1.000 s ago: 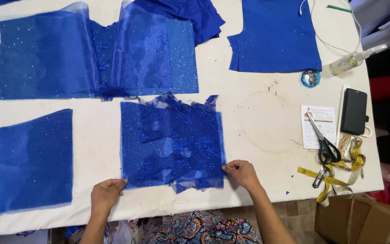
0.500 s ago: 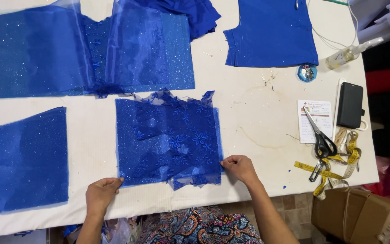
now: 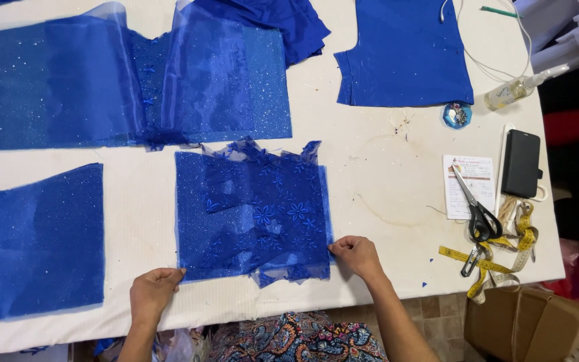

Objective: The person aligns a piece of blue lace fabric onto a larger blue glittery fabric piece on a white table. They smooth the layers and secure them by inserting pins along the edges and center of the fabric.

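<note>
Left hand (image 3: 152,292) and right hand (image 3: 355,255) pinch the lower corners of the lace-overlaid blue panel (image 3: 252,213), flat on the white table (image 3: 383,174). Uneven pulling could shift its sheer layers out of register.

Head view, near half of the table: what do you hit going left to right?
Glittery blue panel → left hand → blue floral lace piece → right hand → scissors on the paper card → black phone. Yellow tape measure overlaps the scissors, so it is left out.
</note>
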